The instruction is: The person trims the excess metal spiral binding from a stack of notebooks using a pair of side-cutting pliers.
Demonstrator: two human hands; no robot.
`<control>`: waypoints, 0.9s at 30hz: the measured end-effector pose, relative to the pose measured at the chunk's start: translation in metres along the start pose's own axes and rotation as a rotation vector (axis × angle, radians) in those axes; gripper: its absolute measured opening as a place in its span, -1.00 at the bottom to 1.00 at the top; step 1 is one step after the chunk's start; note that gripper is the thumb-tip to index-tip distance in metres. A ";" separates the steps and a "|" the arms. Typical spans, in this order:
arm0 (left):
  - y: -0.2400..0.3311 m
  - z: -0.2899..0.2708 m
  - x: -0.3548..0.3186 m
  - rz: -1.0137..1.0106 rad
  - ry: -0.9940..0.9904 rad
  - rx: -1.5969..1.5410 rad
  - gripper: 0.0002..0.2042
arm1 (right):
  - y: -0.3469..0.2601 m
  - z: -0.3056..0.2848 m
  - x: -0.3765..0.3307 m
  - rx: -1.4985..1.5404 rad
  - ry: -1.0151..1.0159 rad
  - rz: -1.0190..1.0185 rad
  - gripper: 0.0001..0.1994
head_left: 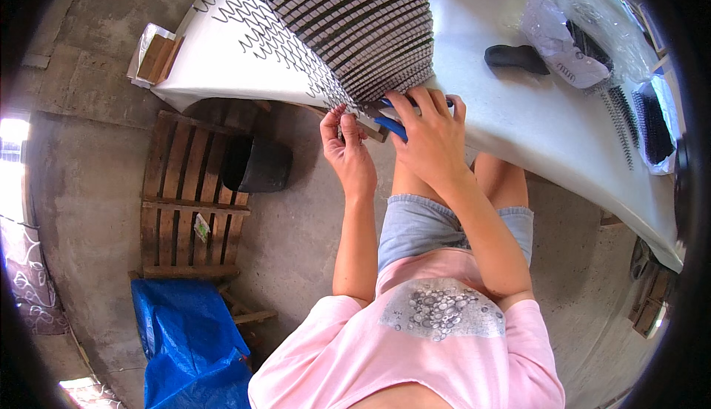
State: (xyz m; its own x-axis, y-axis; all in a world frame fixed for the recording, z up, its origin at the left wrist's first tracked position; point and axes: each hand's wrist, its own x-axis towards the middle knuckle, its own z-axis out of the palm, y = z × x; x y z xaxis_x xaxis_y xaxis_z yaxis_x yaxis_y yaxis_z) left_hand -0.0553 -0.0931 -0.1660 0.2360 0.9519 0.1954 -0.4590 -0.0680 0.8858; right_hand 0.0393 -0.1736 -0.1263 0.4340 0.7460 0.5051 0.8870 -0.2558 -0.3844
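On the white table edge in front of me lies a dense row of spiral-bound pads (355, 24), with black coil bindings running across white sheets. Long ends of black spiral coils (259, 35) stick out past their left side. My right hand (433, 139) is wrapped around pliers with blue handles (391, 125); their jaws point left at the near corner of the row. Thumb and fingers of my left hand (348, 150) are pinched together by the plier jaws, at a coil end that is mostly hidden by the fingers.
To the right on the table (481, 105) are a black curved object (517, 59), clear plastic bags (585, 9) and loose black coils (621, 124). Below left are a wooden pallet (196, 235), a black bin (259, 165) and a blue tarp (189, 335). Wood pieces (159, 59) sit at the table's left corner.
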 end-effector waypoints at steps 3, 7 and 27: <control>-0.002 -0.001 0.000 0.020 -0.015 -0.030 -0.81 | -0.001 0.000 0.001 -0.007 -0.042 0.016 -0.54; -0.003 0.001 -0.001 0.018 -0.001 -0.040 -0.81 | 0.004 0.009 0.001 0.087 -0.105 0.063 -0.65; 0.022 0.006 0.011 -0.223 0.071 -0.464 -0.74 | 0.001 -0.006 0.006 0.011 0.089 -0.017 -0.56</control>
State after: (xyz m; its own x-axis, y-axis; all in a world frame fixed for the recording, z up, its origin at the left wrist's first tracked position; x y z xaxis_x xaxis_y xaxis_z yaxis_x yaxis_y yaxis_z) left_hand -0.0577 -0.0855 -0.1414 0.3198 0.9473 -0.0202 -0.7393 0.2628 0.6200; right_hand 0.0441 -0.1735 -0.1192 0.4316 0.6924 0.5782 0.8928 -0.2362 -0.3837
